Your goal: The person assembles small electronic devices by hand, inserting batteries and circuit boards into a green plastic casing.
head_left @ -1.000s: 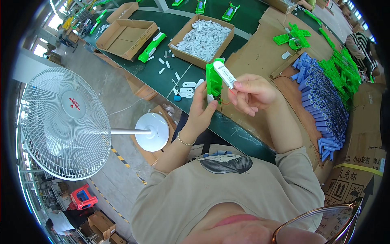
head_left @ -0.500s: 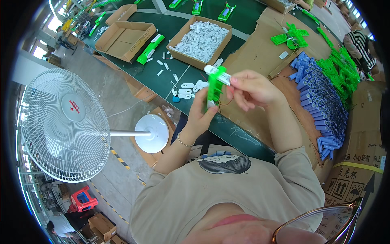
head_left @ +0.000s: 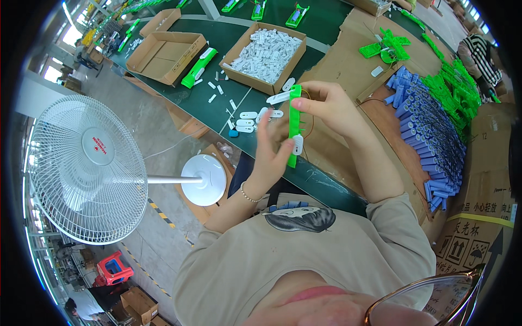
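Note:
A long, narrow green plastic housing [head_left: 294, 117] is held upright above the near table edge. My right hand [head_left: 333, 108] grips its upper part between thumb and fingers. A white oval cover [head_left: 297, 144] sits on its lower part, and a white strip [head_left: 279, 98] juts out left near its top. A thin reddish wire loops beside the housing, under my right hand. My left hand [head_left: 267, 156] is at the housing's lower left, thumb and index finger spread apart. Its thumb tip is close to the housing; whether they touch, I cannot tell. Its other fingers are partly hidden and blurred.
Several white oval covers [head_left: 248, 122] and a blue lump [head_left: 233, 133] lie left of my hands. Beyond is a carton of small white parts [head_left: 266, 54]. Blue cylindrical cells [head_left: 421, 130] and green housings [head_left: 454, 92] are piled right. A fan [head_left: 89, 168] stands left.
The green housing has turned from tilted to nearly upright. My right hand has moved from the white strip to the housing's upper part. My left hand's fingers have spread away from the housing.

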`<state>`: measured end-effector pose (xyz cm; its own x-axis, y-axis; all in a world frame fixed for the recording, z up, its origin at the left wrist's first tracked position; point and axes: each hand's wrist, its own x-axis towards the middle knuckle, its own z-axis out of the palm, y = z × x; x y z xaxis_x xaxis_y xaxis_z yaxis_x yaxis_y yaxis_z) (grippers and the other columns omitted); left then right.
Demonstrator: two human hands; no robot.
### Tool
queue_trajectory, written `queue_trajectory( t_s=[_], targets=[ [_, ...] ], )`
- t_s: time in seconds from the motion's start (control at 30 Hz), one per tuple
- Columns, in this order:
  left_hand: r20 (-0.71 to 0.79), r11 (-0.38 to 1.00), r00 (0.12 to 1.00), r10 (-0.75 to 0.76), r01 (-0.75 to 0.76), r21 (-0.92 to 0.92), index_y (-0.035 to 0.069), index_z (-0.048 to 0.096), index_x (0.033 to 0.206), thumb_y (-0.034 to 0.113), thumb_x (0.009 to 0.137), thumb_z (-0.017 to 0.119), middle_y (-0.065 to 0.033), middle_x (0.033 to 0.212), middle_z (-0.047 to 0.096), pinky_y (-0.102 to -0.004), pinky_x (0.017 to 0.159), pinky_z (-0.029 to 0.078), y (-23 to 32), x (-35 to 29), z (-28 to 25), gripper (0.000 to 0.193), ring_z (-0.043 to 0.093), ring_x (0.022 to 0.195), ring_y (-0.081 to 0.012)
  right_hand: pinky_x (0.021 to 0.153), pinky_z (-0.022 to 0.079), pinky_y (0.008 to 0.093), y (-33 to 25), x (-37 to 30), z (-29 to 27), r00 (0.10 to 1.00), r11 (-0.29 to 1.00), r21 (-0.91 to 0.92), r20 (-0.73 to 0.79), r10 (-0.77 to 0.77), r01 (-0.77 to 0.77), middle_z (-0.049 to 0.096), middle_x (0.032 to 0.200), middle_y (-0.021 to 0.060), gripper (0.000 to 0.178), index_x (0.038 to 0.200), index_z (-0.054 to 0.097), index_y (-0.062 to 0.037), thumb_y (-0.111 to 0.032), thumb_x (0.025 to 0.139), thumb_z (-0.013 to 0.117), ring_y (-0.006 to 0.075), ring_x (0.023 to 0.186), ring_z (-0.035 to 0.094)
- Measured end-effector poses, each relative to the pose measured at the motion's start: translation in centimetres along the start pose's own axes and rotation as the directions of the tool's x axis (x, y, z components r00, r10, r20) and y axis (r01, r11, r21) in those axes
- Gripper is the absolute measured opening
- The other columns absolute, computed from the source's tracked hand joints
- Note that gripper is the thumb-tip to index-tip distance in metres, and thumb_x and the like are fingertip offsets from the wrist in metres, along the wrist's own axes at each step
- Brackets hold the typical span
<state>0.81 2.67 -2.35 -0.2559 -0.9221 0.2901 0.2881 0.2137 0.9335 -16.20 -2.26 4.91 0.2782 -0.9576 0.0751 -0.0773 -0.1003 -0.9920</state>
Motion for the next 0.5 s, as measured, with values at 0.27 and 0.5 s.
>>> queue_trajectory(
  t_s=[0.27,0.5],
  targets=[
    [0.34,0.369,0.726,0.597,-0.625,0.688,0.001,0.063,0.104,0.012,0.077,0.068,-0.0112,0.106,0.06,-0.037,0.081,0.044,6.3,3.7,-2.5,0.03,0.06,0.085,-0.0245,0.075,0.048,0.0285,-1.2,-1.0,-0.3,0.932,0.868,0.45,0.36,0.04,-0.211,0.064,0.092,0.011,0.041,0.104,0.061,0.0042,-0.034,0.089,0.058,0.0171,0.086,0.062],
    [0.433,0.191,0.62,0.655,-0.69,0.698,0.009,0.068,0.096,0.023,0.07,0.072,-0.003,0.097,0.061,-0.0361,0.084,0.038,7.6,2.9,-0.9,0.03,0.058,0.086,-0.0199,0.077,0.051,0.0326,-0.3,-1.3,-0.5,0.854,0.7,0.631,0.517,-0.058,-0.334,0.064,0.098,0.0119,0.043,0.109,0.058,0.0052,-0.034,0.091,0.054,0.0188,0.089,0.062]
  ],
)
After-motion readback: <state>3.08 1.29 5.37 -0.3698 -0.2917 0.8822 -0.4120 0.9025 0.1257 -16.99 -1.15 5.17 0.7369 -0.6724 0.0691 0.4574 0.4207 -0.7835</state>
